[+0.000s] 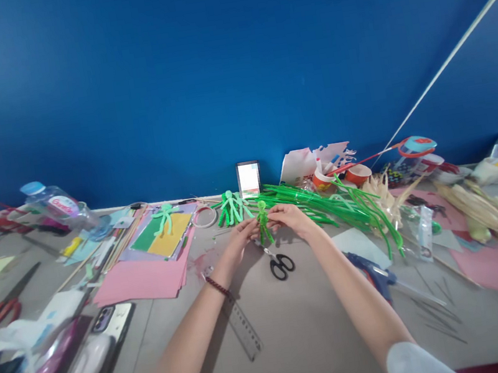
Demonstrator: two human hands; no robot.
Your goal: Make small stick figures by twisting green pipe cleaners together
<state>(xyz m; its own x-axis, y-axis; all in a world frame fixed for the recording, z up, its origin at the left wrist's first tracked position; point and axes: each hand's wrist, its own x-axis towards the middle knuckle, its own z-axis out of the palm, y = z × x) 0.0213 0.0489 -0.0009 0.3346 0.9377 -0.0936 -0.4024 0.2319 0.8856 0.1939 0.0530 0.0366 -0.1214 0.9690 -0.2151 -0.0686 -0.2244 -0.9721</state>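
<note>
A small green pipe-cleaner figure (263,222) is held upright between my two hands over the middle of the table. My left hand (243,235) pinches it from the left side, and my right hand (288,218) grips it from the right with fingertips together. Just below lie black-handled scissors (281,266), their blades pointing up toward the hands. Behind my left hand stand several more green pipe-cleaner figures (231,207). A clear ruler (244,329) rests beneath my left forearm.
Pink paper (141,280) and a light-green figure (165,218) on coloured sheets lie left. Green pipe cleaners (327,202) spread at the back right. A glue gun (371,271) sits by my right forearm; a phone (111,328) and a plastic bottle (56,204) are on the left.
</note>
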